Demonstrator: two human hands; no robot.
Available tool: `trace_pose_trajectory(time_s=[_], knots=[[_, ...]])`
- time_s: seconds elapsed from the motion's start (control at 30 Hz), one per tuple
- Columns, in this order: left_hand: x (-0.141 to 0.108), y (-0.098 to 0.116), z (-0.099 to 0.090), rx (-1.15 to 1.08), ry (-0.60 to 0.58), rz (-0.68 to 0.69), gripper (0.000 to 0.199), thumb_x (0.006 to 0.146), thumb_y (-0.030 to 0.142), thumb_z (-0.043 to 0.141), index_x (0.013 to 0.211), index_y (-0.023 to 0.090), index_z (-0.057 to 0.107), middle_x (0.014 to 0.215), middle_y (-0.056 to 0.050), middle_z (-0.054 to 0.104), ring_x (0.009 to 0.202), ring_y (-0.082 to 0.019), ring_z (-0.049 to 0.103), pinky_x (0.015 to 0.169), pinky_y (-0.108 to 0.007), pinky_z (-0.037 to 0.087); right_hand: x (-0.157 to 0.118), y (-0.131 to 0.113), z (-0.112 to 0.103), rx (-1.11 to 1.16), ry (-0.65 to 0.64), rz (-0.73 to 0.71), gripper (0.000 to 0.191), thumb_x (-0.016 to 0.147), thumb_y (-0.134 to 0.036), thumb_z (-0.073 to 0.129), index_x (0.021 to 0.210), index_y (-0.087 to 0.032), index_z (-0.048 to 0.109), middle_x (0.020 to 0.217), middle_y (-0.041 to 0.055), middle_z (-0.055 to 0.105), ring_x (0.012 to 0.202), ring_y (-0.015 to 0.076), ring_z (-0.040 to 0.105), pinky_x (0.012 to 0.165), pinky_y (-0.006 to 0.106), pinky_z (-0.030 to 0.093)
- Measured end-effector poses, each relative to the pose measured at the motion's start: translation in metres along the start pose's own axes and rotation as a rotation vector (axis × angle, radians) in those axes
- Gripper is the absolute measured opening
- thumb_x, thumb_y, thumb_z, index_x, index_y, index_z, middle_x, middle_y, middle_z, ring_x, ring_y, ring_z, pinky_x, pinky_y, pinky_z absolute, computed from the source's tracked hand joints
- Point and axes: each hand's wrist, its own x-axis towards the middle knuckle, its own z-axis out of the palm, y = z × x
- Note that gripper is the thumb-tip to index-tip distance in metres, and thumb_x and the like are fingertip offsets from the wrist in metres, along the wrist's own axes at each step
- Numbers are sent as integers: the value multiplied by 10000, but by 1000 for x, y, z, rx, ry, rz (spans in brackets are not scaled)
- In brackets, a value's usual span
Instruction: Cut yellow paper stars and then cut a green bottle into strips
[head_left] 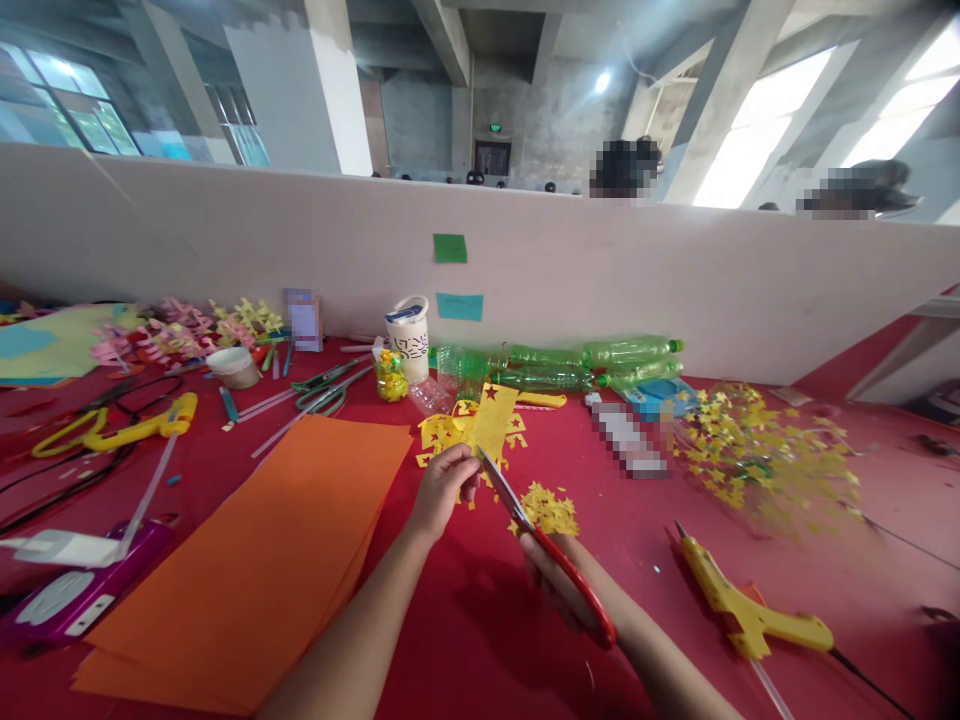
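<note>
Between the fingers of my left hand (pixel 448 487) is the lower end of a yellow paper strip (pixel 496 420), which has a star-shaped hole near its top. My right hand (pixel 559 580) is wrapped round red-handled scissors (pixel 576 578). Their blades point up and left, with the tips at the strip beside my left fingers. Whether the blades are touching the paper I cannot tell. Behind the strip lie yellow paper scraps (pixel 442 432) with star cut-outs. A small heap of yellow paper stars (pixel 551 509) sits just beyond my right hand.
Orange sheets (pixel 247 560) lie at left, near a purple power strip (pixel 90 590) and a yellow glue gun (pixel 142 425). Another glue gun (pixel 750 605) is at right, below a bunch of yellow stars (pixel 757 455). Green plastic bottles (pixel 630 352) line the white partition (pixel 300 230).
</note>
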Motion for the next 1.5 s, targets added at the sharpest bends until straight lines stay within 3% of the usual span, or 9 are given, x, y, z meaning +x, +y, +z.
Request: trace_pose_trajectory(time_s=[0.47,0.97,1.17,1.5], knots=[[0,0,0,-87,6,-14,256,803,312,577,608,175,484,540,38,519,450,-73,456,456,-203,343,2,3,-1,-75,44,35,562,853,-684,437,609,-179,453,428,-56,432,291,50,386,296,163,253],[4,1,-2,-172,123,-19,250,785,396,628,698,180,535,530,58,487,414,-54,377,392,-184,272,2,3,3,4,52,-30,543,851,-660,465,591,-185,420,438,-58,405,323,49,363,336,176,256],[0,-1,1,-155,5,-91,303,800,419,629,669,162,538,513,39,516,400,-50,385,376,-182,235,3,1,6,-36,88,-41,482,845,-591,530,606,-187,423,454,-58,411,349,53,356,359,185,251],[3,0,-2,-189,89,-4,222,821,344,601,693,177,532,541,54,509,407,-53,396,388,-182,291,7,9,5,-122,84,-56,485,853,-582,536,595,-190,411,465,-53,409,373,55,354,368,188,243]])
